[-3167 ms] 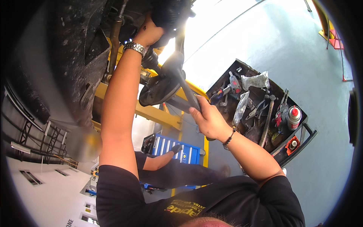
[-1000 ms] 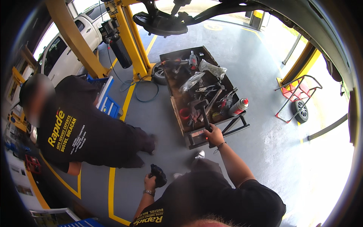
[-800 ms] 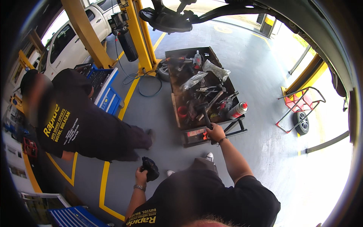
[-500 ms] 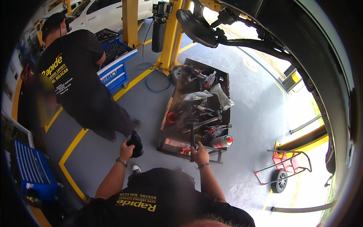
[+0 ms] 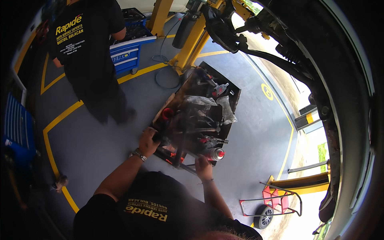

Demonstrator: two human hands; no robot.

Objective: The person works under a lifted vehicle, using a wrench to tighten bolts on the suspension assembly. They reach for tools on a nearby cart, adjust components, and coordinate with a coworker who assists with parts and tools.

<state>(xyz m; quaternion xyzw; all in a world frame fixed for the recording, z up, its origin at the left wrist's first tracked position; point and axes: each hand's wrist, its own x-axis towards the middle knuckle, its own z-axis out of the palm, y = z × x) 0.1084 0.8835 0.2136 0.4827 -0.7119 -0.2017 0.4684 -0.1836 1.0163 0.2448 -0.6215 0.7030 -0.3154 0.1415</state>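
My left hand point(image 5: 149, 142) is closed at the left edge of a dark tool cart point(image 5: 234, 89), against a blurred black rounded part point(image 5: 159, 135). At the cart's near edge, beside a red-and-white spray can point(image 5: 215, 154), my right hand point(image 5: 204, 167) has its fingers curled; what they grip is blurred. A dark upright bar, perhaps the hammer, stands out left of this hand, but I cannot tell whether they touch. On the cart lie a red cup point(image 5: 167, 113), clear plastic bags point(image 5: 227, 110), a grey-and-red power tool point(image 5: 220, 89) and several hand tools.
A co-worker in black point(image 5: 86, 52) stands at the left by a blue tool chest point(image 5: 126, 58). Black suspension parts point(image 5: 220, 32) hang from a raised vehicle at the upper right. A yellow lift post point(image 5: 192, 48) stands behind the cart. A wheel point(image 5: 264, 217) sits beside a red frame at the lower right.
My left hand has moved up to the cart's left edge with the black part. My right hand has come down beside the spray can, and the hammer no longer shows clearly in it. The view has shifted.
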